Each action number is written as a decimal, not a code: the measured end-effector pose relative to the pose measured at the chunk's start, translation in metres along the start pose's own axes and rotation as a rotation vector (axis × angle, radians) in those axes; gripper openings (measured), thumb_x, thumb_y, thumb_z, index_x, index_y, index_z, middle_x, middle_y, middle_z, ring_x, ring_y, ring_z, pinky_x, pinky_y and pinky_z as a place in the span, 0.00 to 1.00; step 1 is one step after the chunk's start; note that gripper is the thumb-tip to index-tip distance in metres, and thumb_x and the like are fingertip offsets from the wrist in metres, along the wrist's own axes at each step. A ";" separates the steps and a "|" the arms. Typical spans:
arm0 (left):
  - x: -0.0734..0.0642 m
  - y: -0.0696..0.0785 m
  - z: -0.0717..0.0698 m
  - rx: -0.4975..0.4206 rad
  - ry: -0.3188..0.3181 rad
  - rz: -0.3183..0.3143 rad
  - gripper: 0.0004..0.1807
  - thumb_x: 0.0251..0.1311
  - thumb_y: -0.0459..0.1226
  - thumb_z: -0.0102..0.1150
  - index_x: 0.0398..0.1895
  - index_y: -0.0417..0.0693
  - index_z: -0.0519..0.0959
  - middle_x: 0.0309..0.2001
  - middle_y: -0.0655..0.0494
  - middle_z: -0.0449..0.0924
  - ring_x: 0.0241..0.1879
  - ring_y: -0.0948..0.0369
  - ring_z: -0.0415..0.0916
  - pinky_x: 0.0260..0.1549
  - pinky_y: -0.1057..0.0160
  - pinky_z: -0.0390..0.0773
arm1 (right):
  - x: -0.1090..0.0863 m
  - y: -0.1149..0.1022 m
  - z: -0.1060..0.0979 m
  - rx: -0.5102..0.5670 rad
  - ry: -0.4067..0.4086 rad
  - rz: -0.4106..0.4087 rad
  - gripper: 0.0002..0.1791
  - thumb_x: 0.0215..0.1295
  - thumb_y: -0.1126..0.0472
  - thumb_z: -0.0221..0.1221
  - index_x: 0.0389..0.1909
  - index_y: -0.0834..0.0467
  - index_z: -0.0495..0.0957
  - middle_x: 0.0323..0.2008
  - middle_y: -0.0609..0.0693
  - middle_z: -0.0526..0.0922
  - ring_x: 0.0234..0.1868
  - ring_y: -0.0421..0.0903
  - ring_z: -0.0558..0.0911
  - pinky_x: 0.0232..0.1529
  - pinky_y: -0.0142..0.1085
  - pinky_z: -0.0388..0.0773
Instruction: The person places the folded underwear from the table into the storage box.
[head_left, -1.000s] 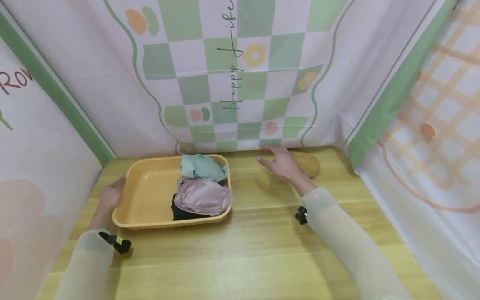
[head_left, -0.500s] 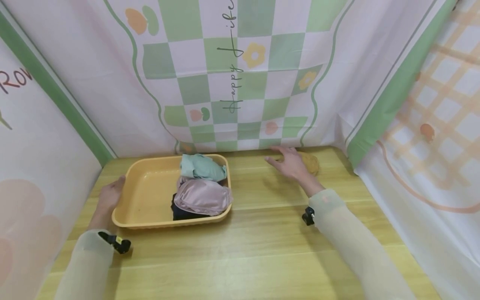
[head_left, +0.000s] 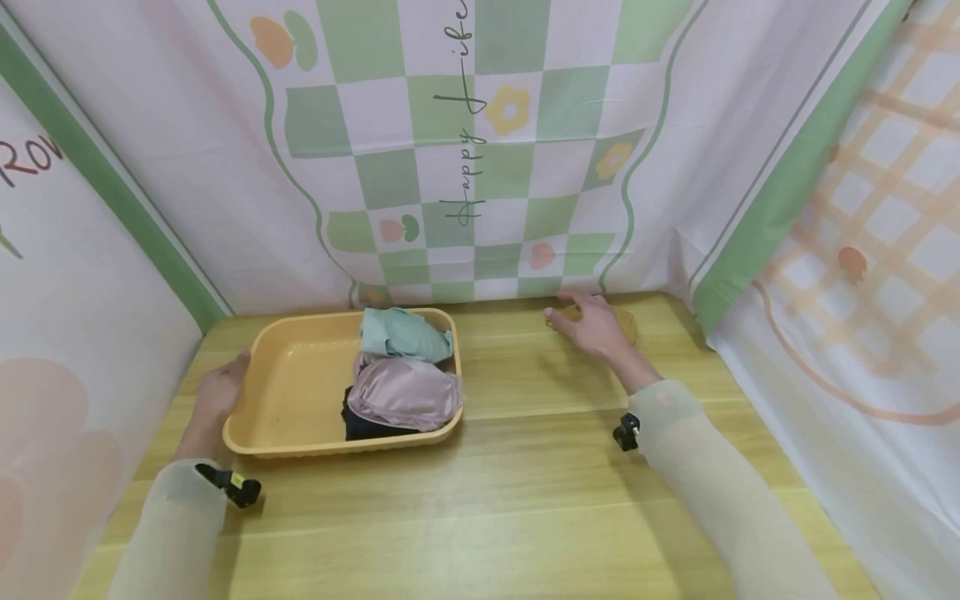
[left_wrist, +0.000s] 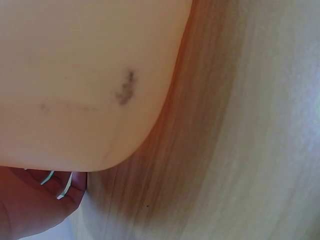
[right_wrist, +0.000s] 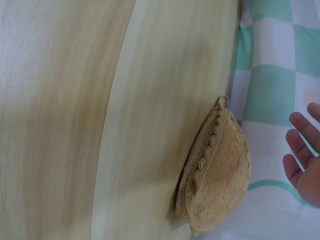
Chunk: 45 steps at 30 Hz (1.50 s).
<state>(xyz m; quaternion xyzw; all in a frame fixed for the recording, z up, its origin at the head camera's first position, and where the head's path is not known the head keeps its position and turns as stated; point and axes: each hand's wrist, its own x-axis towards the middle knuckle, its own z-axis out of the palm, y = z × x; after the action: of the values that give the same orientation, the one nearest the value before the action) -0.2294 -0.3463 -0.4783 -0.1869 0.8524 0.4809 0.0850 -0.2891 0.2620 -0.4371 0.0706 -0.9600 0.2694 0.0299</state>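
Note:
At the back right, a folded mustard lace bra (head_left: 626,323) lies on the table against the hanging cloth. My right hand (head_left: 596,327) hovers over it, fingers spread, hiding part of it in the head view. In the right wrist view the bra (right_wrist: 222,170) shows its scalloped lace edge, and the hand (right_wrist: 307,160) is apart from it. On the left, my left hand (head_left: 219,392) grips the side of a yellow plastic tray (head_left: 292,450); in the left wrist view its fingers (left_wrist: 75,192) curl against the tray's underside.
Inside the tray's right half lie a folded mint-green garment (head_left: 405,335), a pink bra (head_left: 408,394) and a black garment (head_left: 367,427). Printed cloth (head_left: 487,167) hangs behind the wooden table (head_left: 480,517) and along both sides.
My right hand has moved to the right, from beside the mustard bra to above it, covering more of it. The left hand and the tray have stayed put.

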 end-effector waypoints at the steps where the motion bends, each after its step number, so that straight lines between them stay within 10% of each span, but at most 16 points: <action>1: 0.000 0.000 0.000 -0.015 -0.003 -0.008 0.51 0.67 0.72 0.24 0.78 0.43 0.51 0.75 0.34 0.56 0.72 0.36 0.59 0.70 0.37 0.61 | 0.000 0.001 -0.001 0.012 0.004 -0.002 0.43 0.69 0.28 0.46 0.72 0.54 0.65 0.70 0.59 0.70 0.67 0.62 0.70 0.63 0.60 0.70; 22: 0.005 0.001 0.000 0.012 0.016 0.021 0.50 0.68 0.70 0.25 0.77 0.40 0.53 0.75 0.31 0.56 0.72 0.35 0.58 0.72 0.39 0.59 | -0.006 0.041 -0.019 -0.005 -0.001 0.108 0.46 0.70 0.27 0.44 0.75 0.57 0.60 0.74 0.62 0.64 0.74 0.69 0.56 0.73 0.67 0.50; 45: 0.002 -0.002 -0.001 0.032 -0.001 0.018 0.52 0.68 0.71 0.23 0.77 0.39 0.52 0.74 0.30 0.57 0.71 0.34 0.59 0.70 0.37 0.62 | -0.008 0.089 -0.016 -0.078 -0.002 0.165 0.52 0.66 0.24 0.45 0.76 0.61 0.57 0.75 0.68 0.59 0.73 0.72 0.55 0.72 0.69 0.50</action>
<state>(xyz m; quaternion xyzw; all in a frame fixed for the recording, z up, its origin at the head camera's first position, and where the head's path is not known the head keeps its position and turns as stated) -0.2308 -0.3485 -0.4806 -0.1778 0.8616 0.4680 0.0839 -0.2942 0.3465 -0.4693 -0.0097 -0.9723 0.2334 0.0091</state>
